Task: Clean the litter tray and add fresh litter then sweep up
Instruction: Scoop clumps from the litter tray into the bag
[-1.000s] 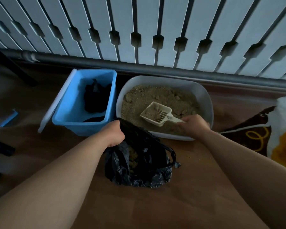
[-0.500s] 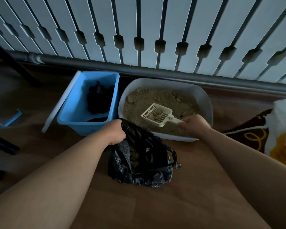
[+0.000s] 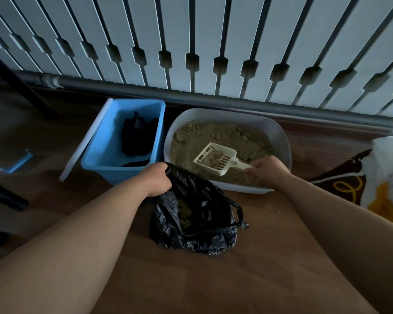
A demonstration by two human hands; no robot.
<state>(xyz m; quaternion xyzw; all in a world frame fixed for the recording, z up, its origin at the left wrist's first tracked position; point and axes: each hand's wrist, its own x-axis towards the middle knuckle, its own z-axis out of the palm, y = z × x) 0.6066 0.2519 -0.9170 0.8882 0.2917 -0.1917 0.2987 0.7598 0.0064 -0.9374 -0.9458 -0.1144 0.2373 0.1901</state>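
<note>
Litter tray (image 3: 279,134), scoop (image 3: 224,168), bag (image 3: 202,200): one each

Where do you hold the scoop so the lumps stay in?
By the thin handle, near its end, coming from the near right, where it points. The scoop has a wide slotted bowl that carries lumps and faces far left, so holding the handle level should keep them in.

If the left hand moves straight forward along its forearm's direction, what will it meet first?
Probably the near left rim of the litter tray, just beyond the left hand gripping the black bag. Height is unclear; it might pass above the rim.
</note>
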